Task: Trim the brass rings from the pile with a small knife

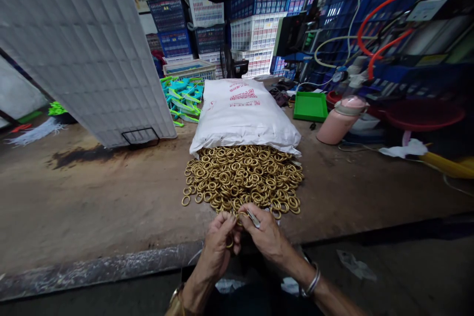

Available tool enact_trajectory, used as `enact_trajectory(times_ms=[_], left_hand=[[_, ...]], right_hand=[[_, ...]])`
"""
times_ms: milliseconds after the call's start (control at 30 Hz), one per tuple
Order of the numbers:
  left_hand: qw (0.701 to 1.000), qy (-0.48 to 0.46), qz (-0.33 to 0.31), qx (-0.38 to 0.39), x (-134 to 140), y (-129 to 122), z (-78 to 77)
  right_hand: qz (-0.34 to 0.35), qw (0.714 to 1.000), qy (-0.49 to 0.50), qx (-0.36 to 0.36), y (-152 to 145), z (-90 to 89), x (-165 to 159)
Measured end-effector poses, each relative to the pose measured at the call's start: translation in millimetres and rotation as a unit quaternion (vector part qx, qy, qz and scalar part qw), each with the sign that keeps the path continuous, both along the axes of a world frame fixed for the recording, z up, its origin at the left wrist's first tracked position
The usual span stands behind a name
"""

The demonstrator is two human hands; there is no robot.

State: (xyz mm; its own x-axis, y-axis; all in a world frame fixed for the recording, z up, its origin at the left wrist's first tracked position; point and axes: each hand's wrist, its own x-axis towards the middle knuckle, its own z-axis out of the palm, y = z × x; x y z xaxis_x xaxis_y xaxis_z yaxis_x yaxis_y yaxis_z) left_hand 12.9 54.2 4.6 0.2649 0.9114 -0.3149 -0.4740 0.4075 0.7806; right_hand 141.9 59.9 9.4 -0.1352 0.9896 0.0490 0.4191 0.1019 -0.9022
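A person's two bare hands meet close together at the near edge of a brown workbench (pixel 111 217), just in front of a heap of gold-coloured rings (pixel 244 177). The left hand (pixel 217 243) is nearly closed, thumb against fingertips, with a single ring (pixel 230 244) showing under its curled fingers. The right hand (pixel 267 236) is closed too, pinching towards the left fingertips while a small metal tool (pixel 253 218) lies across its fingers; its exact kind is too small to tell. The hands probably meet so tightly because the pieces are small and call for a fingertip grip, and having the tool tucked in the right hand seems to leave thumb and forefinger free. What passes between the fingertips is partly hidden. The heap spreads from the front end of a plump white woven sack (pixel 244 116) with red printing, lying flat behind it; this placing likely puts loose rings within easy reach. To the left, a tall ribbed white panel (pixel 85 54) stands on the bench with a black wire frame (pixel 140 130) at its foot, perhaps for support. To the right, a green tray (pixel 310 106) and a pink bottle (pixel 340 123) sit apart from the rings.
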Motion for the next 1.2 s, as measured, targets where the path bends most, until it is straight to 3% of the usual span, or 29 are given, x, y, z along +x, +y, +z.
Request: enact_trajectory(times_ms=[200,500,767,933,1067,1200], left_hand=[[0.999,-0.013,0.003,-0.035,-1.9,-0.6,3.0],[0.989,-0.093,-0.002,-0.115,-3.8,3.4,4.3],[0.975,-0.114,-0.028,-0.189,-7.1,3.1,2.0],[0.962,-0.118,0.009,-0.246,-4.3,3.3,-1.4],[0.962,-0.113,0.042,-0.244,-0.6,2.8,-4.0],[0.968,-0.102,0.056,-0.223,2.6,2.8,-2.4]], right_hand=[[0.026,1.000,-0.002,0.007,-3.9,4.3,-0.9],[-0.002,0.993,0.098,-0.068,0.6,-3.1,-1.8],[0.004,0.995,0.072,-0.063,2.7,-2.2,-2.9],[-0.014,0.996,0.052,-0.071,3.4,-2.5,-3.7],[-0.046,0.995,0.050,-0.072,0.7,-3.1,-0.9],[-0.025,0.998,0.025,-0.055,-4.4,0.2,-0.8]])
